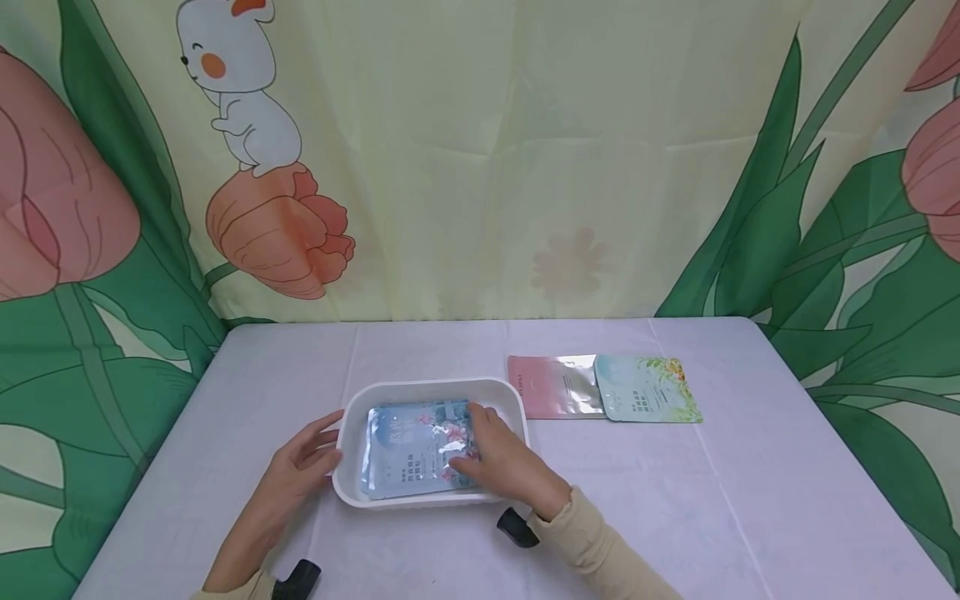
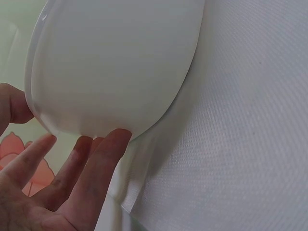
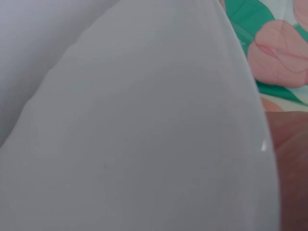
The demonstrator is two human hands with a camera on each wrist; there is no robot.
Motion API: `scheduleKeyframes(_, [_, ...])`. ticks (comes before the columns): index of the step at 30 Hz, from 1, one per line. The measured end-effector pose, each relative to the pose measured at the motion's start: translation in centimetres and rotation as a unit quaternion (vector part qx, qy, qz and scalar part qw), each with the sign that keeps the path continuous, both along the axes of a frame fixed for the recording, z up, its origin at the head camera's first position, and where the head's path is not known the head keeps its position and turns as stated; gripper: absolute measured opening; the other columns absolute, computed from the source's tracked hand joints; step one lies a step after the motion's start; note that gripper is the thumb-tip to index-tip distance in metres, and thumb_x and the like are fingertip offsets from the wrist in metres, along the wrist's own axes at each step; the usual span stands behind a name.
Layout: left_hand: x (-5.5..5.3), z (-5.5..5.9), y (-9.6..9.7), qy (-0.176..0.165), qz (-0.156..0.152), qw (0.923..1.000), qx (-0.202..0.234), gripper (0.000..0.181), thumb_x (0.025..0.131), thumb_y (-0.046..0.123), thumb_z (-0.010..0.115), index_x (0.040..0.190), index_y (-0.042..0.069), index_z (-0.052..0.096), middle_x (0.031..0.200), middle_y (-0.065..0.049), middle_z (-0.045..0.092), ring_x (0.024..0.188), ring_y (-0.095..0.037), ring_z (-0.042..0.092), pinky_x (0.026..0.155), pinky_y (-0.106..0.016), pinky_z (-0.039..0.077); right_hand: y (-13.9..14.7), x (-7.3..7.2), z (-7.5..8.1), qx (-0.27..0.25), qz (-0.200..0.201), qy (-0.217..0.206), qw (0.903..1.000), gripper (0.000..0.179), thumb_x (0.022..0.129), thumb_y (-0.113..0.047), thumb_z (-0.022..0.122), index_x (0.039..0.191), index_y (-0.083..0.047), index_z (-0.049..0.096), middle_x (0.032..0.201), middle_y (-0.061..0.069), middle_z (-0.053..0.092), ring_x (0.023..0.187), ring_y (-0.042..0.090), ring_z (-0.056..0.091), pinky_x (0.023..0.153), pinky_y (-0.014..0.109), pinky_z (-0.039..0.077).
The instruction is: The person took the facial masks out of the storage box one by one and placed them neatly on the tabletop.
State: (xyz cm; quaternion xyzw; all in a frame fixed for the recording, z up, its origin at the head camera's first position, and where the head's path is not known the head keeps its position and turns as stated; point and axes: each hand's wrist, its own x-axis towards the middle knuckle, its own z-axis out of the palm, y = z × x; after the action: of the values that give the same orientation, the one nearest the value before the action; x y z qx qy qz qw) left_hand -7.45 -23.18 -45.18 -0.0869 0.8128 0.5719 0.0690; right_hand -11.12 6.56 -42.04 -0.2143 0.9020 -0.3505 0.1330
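While the left hand [image 1: 298, 462], fingers loosely extended, touches the outer left end of the white plastic tray [image 1: 435, 389], the right hand [image 1: 508, 457] overlies the right end of the blue floral packet [image 1: 412, 446] inside; whether it pinches the packet cannot be determined.

A tray [image 1: 431, 389] sits on the table [image 1: 660, 508], left of centre, with one packet [image 1: 416, 446] in it. Just beside its far right corner lie two more, the right packet [image 1: 648, 390] overlapping the left packet [image 1: 553, 387].
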Motion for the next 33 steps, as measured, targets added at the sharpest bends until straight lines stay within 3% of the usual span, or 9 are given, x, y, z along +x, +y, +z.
scheduleKeyframes(11, [0.09, 0.07, 0.07, 0.004, -0.003, 1.0000, -0.001, 0.062, 0.096, 0.034, 0.066, 0.151, 0.023, 0.040, 0.144, -0.019, 0.051, 0.128, -0.036, 0.056, 0.093, -0.043, 0.056, -0.19, -0.02, -0.16, -0.019, 0.013, 0.018, 0.9996, 0.078, 0.089, -0.013, 0.073, 0.145, 0.014, 0.027, 0.133, 0.025, 0.048, 0.118, 0.029, 0.050, 0.107, 0.049, 0.042])
scheduleKeyframes(18, [0.09, 0.14, 0.07, -0.002, 0.002, 1.0000, -0.002, 0.061, 0.096, 0.034, 0.065, 0.151, 0.024, 0.040, 0.144, -0.017, 0.052, 0.127, -0.036, 0.056, 0.091, -0.041, 0.057, -0.23, -0.08, -0.10, -0.022, 0.026, -0.021, 0.9992, 0.073, 0.091, -0.011, 0.071, 0.148, 0.009, 0.030, 0.136, 0.021, 0.054, 0.107, 0.020, 0.057, 0.097, 0.040, 0.050])
scheduleKeyframes(24, [0.26, 0.41, -0.11, -0.007, 0.005, 1.0000, -0.005, 0.061, 0.096, 0.034, 0.065, 0.151, 0.023, 0.040, 0.144, -0.017, 0.052, 0.127, -0.035, 0.057, 0.090, -0.037, 0.058, -0.39, -0.29, 0.00, -0.008, 0.050, -0.025, 0.9984, 0.059, 0.091, -0.007, 0.070, 0.142, 0.002, 0.042, 0.103, 0.011, 0.067, 0.084, 0.012, 0.059, 0.074, 0.026, 0.051])
scheduleKeyframes(33, [0.09, 0.12, -0.05, -0.007, 0.005, 0.9999, 0.007, 0.061, 0.095, 0.035, 0.067, 0.150, 0.024, 0.041, 0.144, -0.017, 0.052, 0.127, -0.035, 0.057, 0.090, -0.039, 0.058, -0.16, -0.59, -0.28, -0.023, 0.038, -0.032, 0.9985, 0.053, 0.091, -0.004, 0.069, 0.139, -0.002, 0.047, 0.102, 0.010, 0.068, 0.086, 0.014, 0.062, 0.075, 0.029, 0.054])
